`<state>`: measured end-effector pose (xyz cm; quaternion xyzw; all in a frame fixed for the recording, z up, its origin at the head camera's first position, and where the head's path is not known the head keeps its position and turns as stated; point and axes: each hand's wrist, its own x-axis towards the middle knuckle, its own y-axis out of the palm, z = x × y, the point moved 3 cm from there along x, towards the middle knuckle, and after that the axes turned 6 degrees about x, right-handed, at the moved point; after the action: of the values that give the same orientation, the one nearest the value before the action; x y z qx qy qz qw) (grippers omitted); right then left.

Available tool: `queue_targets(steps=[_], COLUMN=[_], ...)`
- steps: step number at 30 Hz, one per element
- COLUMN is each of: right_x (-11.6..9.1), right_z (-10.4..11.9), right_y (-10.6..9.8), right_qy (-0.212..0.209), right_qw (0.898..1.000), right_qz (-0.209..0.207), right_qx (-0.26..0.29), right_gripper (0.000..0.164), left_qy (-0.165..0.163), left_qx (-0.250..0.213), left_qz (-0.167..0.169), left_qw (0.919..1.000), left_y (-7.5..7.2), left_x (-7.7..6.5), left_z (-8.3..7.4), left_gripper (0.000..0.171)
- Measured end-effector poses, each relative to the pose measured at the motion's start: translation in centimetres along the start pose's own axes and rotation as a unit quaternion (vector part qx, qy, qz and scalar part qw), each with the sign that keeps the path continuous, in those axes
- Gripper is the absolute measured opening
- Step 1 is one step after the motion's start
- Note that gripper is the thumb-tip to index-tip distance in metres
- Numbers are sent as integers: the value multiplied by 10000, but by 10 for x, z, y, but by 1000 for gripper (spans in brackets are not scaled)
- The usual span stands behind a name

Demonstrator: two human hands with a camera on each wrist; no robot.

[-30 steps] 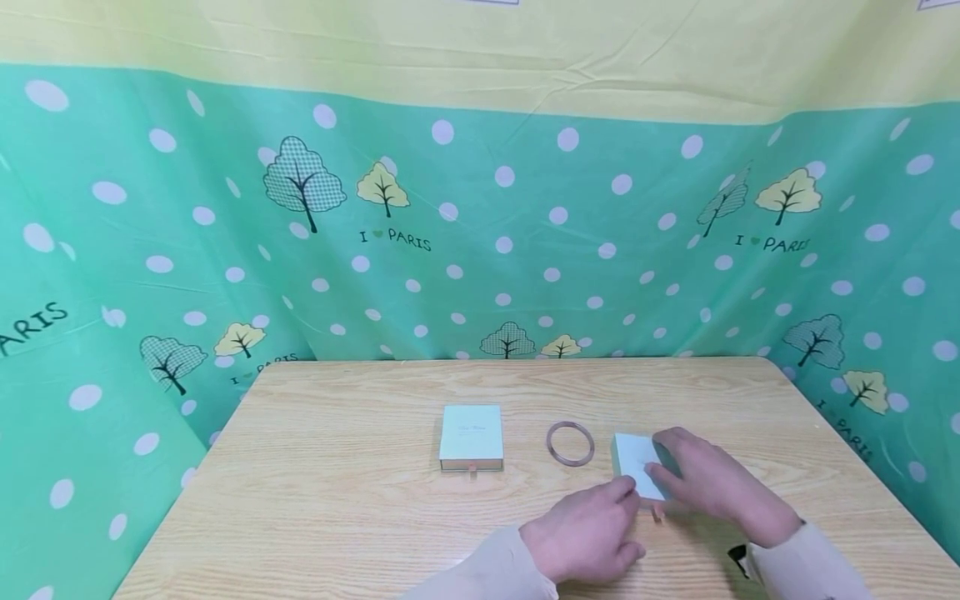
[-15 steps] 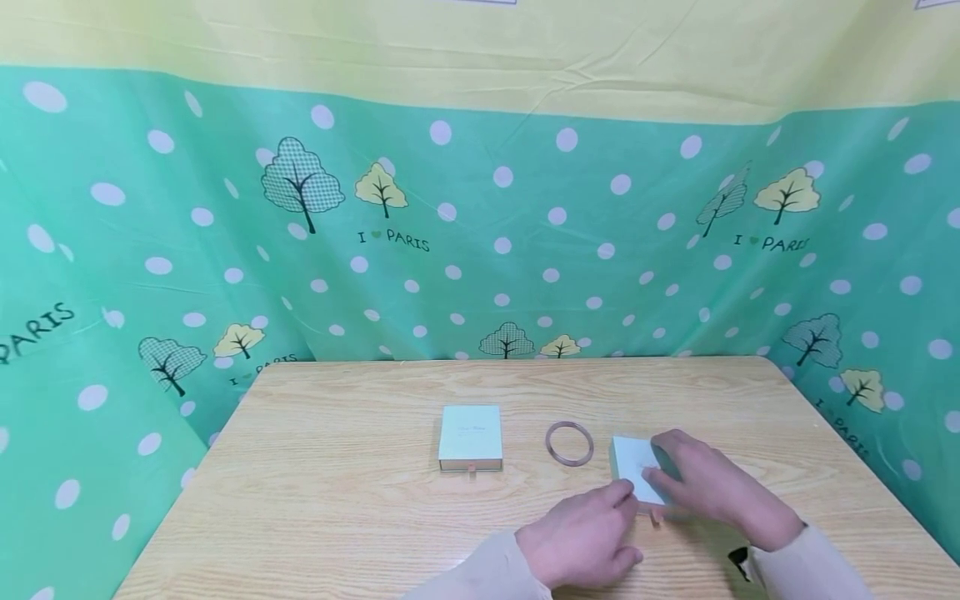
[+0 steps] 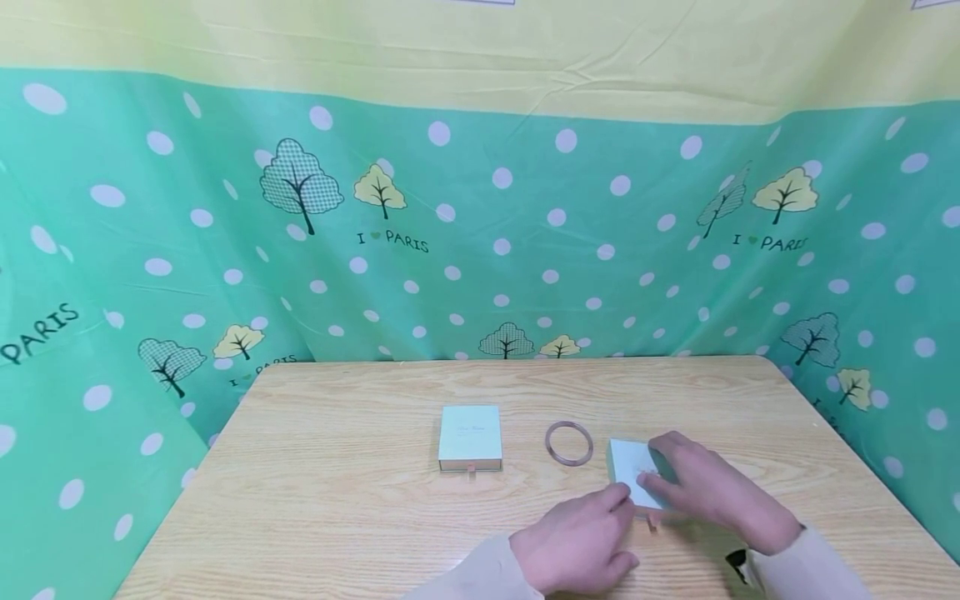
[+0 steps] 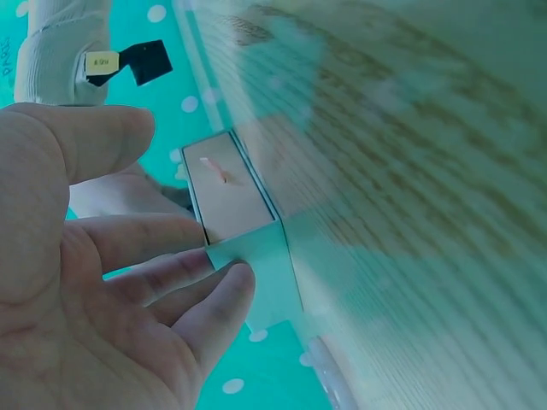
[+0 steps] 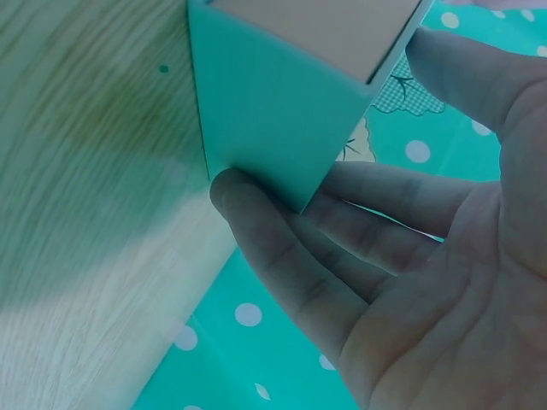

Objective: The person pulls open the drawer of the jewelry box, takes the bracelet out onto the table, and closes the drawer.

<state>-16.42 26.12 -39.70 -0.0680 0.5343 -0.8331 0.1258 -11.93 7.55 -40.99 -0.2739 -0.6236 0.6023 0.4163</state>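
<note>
On the right of the table a small pale blue drawer box (image 3: 628,463) lies flat, its ribbon tab (image 3: 652,522) facing the person. My right hand (image 3: 697,479) grips this box, thumb on its top and fingers round the far side. Fingers of my left hand (image 3: 581,537) touch the box's left side near the front; the left thumb stands apart from it, as the left wrist view shows. The drawer front (image 4: 231,192) sits flush in its sleeve. Left of the box lies a purplish bangle (image 3: 569,462), untouched.
A second pale blue drawer box (image 3: 470,435) with a ribbon tab lies left of the bangle. All of it rests on a wood-grain table (image 3: 337,500). A green dotted curtain (image 3: 420,292) hangs behind and at both sides.
The right-hand box has slid slightly left and towards the person, with both hands staying on it. The bangle and the other box have not moved.
</note>
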Motion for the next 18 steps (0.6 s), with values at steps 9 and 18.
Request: queue_targets(steps=[9,18], right_x=[-1,-1], right_z=[4,5], right_y=[1,3], right_qy=[56,-100], right_qw=[9999,9999], right_qz=[90,0], right_qx=[66,7], right_gripper=[57,57], left_qy=[51,122], left_qx=[-1,-94], left_qz=[-99,19], left_qw=[9999,9999], left_y=[-2,-1], left_x=[-5,-8], left_z=[0,0], left_gripper=[40,39])
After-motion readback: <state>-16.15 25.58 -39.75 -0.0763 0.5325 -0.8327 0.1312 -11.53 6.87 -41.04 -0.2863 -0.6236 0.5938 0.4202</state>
